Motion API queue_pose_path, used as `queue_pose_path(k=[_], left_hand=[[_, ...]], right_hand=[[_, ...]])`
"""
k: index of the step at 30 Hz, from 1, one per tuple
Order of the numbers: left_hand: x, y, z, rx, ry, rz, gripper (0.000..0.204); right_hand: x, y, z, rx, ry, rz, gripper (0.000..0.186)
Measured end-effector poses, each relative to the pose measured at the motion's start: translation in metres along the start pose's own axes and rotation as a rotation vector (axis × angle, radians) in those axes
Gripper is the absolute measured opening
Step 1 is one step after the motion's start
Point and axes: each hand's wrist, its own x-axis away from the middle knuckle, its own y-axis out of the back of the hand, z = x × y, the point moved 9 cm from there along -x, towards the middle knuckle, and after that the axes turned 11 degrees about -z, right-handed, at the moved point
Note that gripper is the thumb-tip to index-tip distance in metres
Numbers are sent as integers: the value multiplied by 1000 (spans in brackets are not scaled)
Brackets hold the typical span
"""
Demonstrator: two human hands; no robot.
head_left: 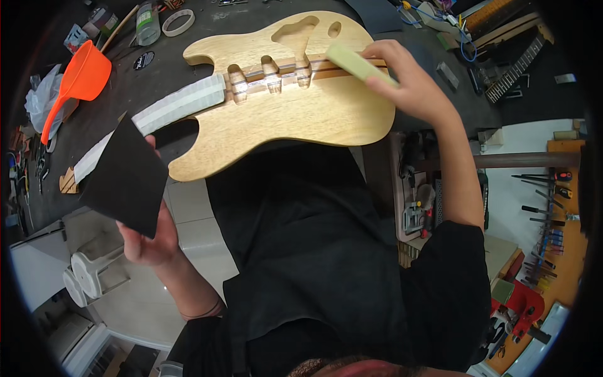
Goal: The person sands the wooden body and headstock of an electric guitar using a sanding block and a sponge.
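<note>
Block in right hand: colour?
The block is pale yellow-green; head view shows it best.

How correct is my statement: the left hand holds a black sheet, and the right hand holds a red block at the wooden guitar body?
Wrong colour: the block is pale yellow-green, not red, as the head view shows. The left hand holds a black sheet, and the right hand is at the wooden guitar body.

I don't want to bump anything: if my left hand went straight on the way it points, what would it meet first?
Probably the white-covered guitar neck, though depth is unclear, so the left hand might pass above it.
</note>
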Motion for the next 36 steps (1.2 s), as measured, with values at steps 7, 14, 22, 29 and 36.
queue_pose_path(k=[7, 14, 22, 29, 36], left_hand=[[50, -54, 49, -174, -140, 68, 93], [62, -74, 39, -935, -280, 132, 69], [72, -188, 92, -1447, -467, 521, 60], [65, -229, 139, -1485, -517, 540, 57], [86, -257, 152, -1318, -491, 670, 62]], right_hand=[[55, -13, 59, 241, 311, -74, 43], [57, -42, 104, 61, 675, 15, 51], [-8, 62, -20, 85, 359, -180, 47], [-101, 46, -24, -25, 344, -225, 50], [-89, 16, -19, -1, 569, -230, 43]])
